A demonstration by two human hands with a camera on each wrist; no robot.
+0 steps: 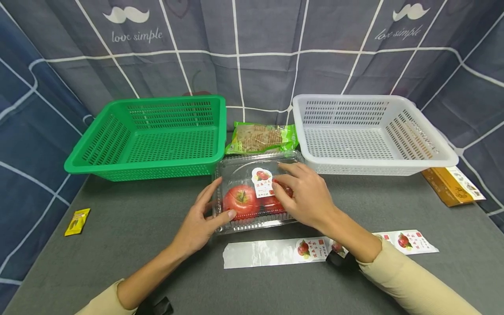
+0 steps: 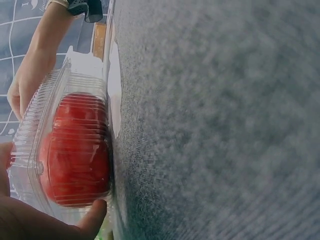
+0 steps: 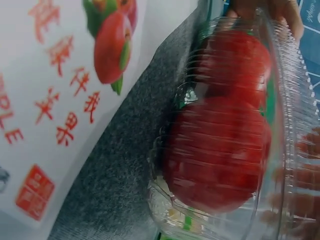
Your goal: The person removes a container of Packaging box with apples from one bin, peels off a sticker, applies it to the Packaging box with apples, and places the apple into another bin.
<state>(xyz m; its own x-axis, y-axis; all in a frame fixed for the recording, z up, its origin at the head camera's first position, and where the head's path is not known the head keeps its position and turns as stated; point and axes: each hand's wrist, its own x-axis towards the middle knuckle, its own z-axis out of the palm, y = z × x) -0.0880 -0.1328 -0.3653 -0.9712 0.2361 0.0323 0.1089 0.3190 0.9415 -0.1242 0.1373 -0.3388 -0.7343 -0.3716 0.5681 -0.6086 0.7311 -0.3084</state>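
Note:
A clear plastic clamshell box (image 1: 252,225) with red tomatoes (image 1: 241,200) inside sits at the middle of the table, its lid down. On the lid is a white sticker (image 1: 263,183) with a red fruit picture. My left hand (image 1: 201,221) grips the box's left side, thumb at the front corner and fingers along the edge. My right hand (image 1: 307,192) lies over the right part of the lid, thumb and fingertips touching at the sticker's right edge and the plastic beside it. In the right wrist view, two tomatoes (image 3: 217,155) show through the ribbed wall.
Behind stand a green basket (image 1: 157,168) on the left and a white basket (image 1: 378,166) on the right, with a green snack packet (image 1: 260,138) between. A sticker strip (image 1: 264,253) lies in front, partly under my right forearm. A yellow sachet (image 1: 77,222) and brown box (image 1: 449,188) lie at the sides.

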